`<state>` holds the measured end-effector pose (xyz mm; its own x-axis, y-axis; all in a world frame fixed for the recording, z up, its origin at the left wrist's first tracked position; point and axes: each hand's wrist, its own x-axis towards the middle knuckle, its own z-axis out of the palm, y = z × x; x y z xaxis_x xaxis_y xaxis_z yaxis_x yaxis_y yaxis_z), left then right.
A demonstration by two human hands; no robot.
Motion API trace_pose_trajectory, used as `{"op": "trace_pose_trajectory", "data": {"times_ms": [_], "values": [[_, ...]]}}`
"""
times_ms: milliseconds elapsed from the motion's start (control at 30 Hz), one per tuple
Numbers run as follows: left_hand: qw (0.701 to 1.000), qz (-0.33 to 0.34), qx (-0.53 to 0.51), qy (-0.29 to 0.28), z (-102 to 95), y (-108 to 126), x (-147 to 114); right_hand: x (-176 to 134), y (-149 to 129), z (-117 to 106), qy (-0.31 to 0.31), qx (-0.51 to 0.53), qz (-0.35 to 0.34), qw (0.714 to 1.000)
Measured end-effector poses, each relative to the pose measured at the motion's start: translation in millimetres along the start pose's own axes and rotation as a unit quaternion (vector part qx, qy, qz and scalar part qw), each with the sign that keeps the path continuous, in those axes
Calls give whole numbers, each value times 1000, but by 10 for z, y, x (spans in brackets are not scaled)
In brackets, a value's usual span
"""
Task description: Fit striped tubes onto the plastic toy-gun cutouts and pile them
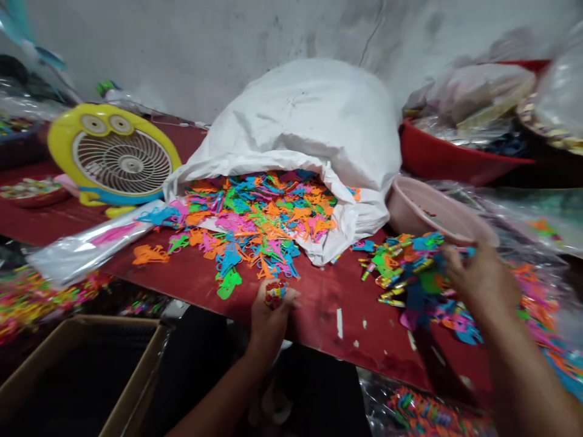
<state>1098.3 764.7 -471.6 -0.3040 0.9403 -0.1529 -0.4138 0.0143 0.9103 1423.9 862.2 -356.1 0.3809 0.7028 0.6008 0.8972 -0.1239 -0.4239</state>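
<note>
My left hand (268, 321) is closed around a small shiny red-and-yellow piece (276, 292) at the table's front edge; its exact kind is unclear. Just beyond lies a heap of flat, brightly coloured plastic toy pieces (259, 224), spilling from the mouth of a large white sack (319, 115). To the right, my right hand (483, 282) is over a second pile, where similar plastic pieces (460, 321) mix with small shiny yellow-striped pieces (392, 291). Motion smears its fingers and the blue and green pieces beside them, so its grip cannot be made out.
A pink basin (441, 209) stands behind the right pile, with a red tub (455, 155) of plastic bags beyond. Left are a yellow fan (132, 161) and clear plastic sleeves (86, 246). A cardboard box (82, 318) sits below the red table (314, 303).
</note>
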Motion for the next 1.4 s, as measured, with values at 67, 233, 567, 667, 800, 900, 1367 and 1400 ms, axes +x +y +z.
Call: {"op": "trace_pose_trajectory", "data": {"times_ms": [67, 233, 567, 667, 800, 900, 1367, 1400], "values": [[1000, 12, 7, 24, -54, 0, 3, -161, -137, 50, 23, -71, -28, 997], [998, 38, 16, 40, -119, -55, 61, -1063, -914, 608, -273, 177, -221, 919], [998, 39, 39, 27, -153, -59, 120, -1474, -1325, 1149, -348, 97, -261, 895], [999, 30, 29, 32, -127, -36, 126, -1493, -1094, 1025, -364, 165, -222, 889], [1000, -20, 4, 19, -21, 2, 108, -1647, -978, 753, -278, 162, -274, 906], [998, -44, -32, 10, 94, -10, 77, -1803, -1051, 597, -202, 64, -372, 904], [998, -63, -22, -11, 167, -34, 205, -1639, -868, 528, -182, 249, -303, 902], [997, -68, -26, -35, 161, -34, 201, -1573, -843, 519, -194, 232, -338, 891]]}}
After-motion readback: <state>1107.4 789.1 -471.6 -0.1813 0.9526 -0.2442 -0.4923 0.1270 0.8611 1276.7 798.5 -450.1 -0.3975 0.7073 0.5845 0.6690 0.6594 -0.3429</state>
